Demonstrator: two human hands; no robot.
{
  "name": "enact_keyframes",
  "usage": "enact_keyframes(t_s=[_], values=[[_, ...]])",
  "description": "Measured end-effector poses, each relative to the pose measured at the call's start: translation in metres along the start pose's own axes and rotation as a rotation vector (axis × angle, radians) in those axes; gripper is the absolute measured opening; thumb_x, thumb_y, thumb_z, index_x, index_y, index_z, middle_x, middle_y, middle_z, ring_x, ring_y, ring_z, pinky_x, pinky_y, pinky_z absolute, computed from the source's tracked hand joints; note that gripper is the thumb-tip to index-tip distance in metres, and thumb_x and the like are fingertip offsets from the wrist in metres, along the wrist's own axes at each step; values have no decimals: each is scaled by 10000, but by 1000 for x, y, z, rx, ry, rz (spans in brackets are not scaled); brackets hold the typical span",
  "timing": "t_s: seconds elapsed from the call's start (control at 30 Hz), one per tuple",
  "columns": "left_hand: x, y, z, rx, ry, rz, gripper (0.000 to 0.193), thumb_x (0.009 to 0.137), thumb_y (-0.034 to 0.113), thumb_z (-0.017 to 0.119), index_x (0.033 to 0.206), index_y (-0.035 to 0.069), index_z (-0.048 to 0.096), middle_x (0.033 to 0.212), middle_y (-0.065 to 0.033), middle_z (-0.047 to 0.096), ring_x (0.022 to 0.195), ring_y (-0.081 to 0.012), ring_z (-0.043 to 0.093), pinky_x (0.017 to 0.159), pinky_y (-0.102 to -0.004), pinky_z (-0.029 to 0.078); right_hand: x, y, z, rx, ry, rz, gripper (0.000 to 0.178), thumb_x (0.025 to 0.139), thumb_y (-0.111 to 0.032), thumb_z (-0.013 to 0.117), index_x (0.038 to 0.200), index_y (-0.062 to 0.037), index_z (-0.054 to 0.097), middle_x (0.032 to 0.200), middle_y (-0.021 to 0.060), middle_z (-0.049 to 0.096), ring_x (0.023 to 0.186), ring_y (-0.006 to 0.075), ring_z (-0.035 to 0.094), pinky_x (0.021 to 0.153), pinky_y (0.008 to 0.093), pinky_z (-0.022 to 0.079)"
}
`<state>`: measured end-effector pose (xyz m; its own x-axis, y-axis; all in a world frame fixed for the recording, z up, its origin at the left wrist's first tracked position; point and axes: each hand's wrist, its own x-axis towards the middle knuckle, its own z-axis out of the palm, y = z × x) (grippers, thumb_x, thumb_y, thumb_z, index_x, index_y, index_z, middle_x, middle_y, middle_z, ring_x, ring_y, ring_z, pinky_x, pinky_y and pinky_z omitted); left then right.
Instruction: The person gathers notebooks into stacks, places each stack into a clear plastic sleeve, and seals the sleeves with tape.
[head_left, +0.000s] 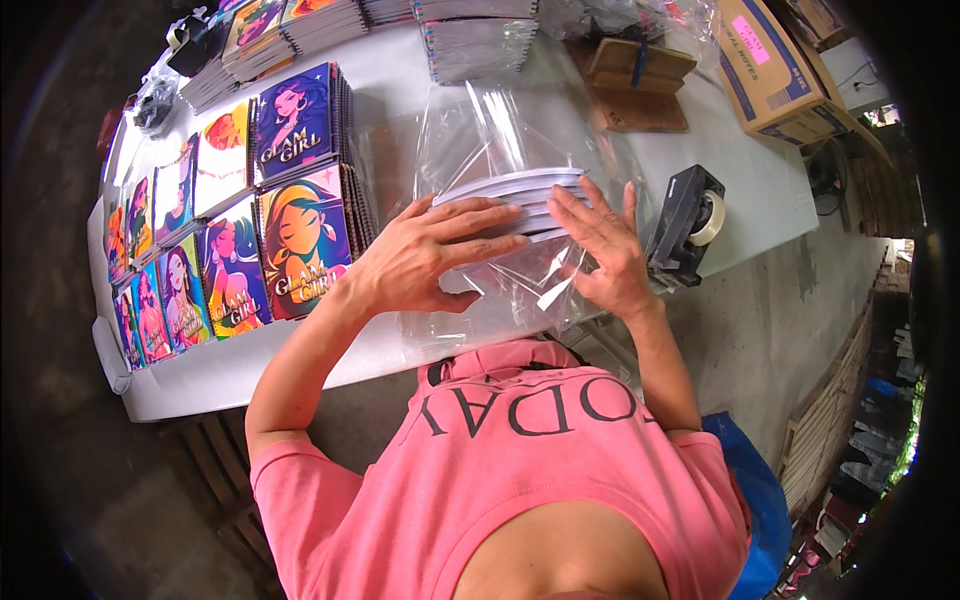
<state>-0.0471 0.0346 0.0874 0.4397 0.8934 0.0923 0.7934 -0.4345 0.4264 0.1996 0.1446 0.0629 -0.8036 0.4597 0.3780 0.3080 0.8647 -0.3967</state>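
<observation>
A stack of white-edged paper pads or notebooks (500,187) lies in front of me, on or inside clear plastic film (450,160); which of the two I cannot tell. Across its left and near side lies my left hand (425,255), fingers stretched out flat and thumb apart. My right hand (610,262) touches the stack's right end with spread fingers. The hands cover much of the stack, so its covers are hidden. Loose, shiny plastic also spreads under both hands toward the table's near edge.
Rows of colourful spiral notebooks (300,240) stand in piles on the left of the white table (390,365). More notebook stacks (478,45) line the back. At right are a black tape dispenser (685,225), a wooden stand (635,85) and a cardboard box (770,75).
</observation>
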Motion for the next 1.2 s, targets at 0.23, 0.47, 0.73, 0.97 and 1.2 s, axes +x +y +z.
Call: enact_keyframes(t_s=[0.23,0.47,0.73,0.97,1.2], values=[[15,9,-13,-76,-49,25,1033,565,348,770,1459,160,288,1490,-33,311,1066,-281,487,933,-381,397,-3,-17,3,27,-71,-2,671,685,-224,747,1309,-138,517,1368,2,487,1327,159,377,1125,552,99],[16,3,-7,35,-16,43,992,551,303,777,1432,172,341,1457,-22,365,1046,-260,490,930,-372,403,-21,3,-35,703,246,254,1046,601,-286,842,1436,-50,259,1500,152,254,1411,272,185,1121,474,132],[21,-2,-9,95,-24,94,943,560,311,783,1406,261,370,1443,-8,354,1093,-265,463,908,-404,447,-141,92,-35,374,481,1508,485,859,-543,574,1118,-135,616,1112,-31,568,797,89,457,596,211,363],[21,-2,-8,50,-14,94,919,542,296,806,1372,312,412,1422,-42,352,1063,-302,468,872,-428,465,-153,115,-29,843,654,1517,325,827,-413,679,984,-128,673,964,-48,551,748,89,370,561,253,385],[20,-2,-12,-37,-19,39,931,487,233,819,1339,346,462,1405,-134,326,1073,-345,453,956,-442,411,-183,79,-4,1114,874,1286,266,827,-294,705,1006,-98,700,1235,15,490,1097,206,439,856,583,414]])
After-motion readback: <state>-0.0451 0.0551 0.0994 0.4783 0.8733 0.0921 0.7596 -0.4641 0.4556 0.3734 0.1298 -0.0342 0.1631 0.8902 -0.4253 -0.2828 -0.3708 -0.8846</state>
